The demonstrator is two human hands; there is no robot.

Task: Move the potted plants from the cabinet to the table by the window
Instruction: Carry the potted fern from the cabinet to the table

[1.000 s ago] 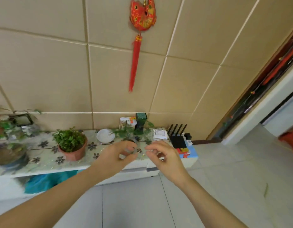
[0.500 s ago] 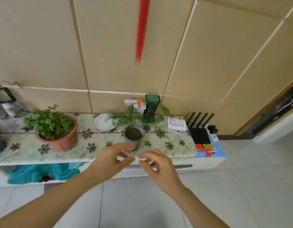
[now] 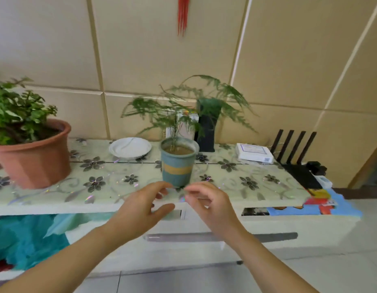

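- Seemingly poised for a two-handed lift, in the head view the left hand (image 3: pixel 141 210) and the right hand (image 3: pixel 206 206) hover side by side just in front of the small blue pot (image 3: pixel 178 166), fingers loosely bent and grasping nothing; neither touches it yet.
- That pot stands upright near the front edge of the cabinet top (image 3: pixel 257 187), within easy reach, which is likely why it is the one approached.
- Its wall looks matte and slightly tapered, blue-grey with a tan band round the middle; thin stems rise from brown soil into feathery, drooping fronds (image 3: pixel 183 106) that could brush the wrists.
- To the left, well apart, the terracotta pot (image 3: pixel 35 157) holds a bushy, small-leaved plant; it is broad, faceted and probably heavier.
- The cabinet top carries a glossy floral covering that glints, so a pot may slide on it.
- Behind sit a white dish (image 3: pixel 130 148), a dark green box (image 3: pixel 207 123) and a white packet (image 3: pixel 254 153).
- The window table is not in view.
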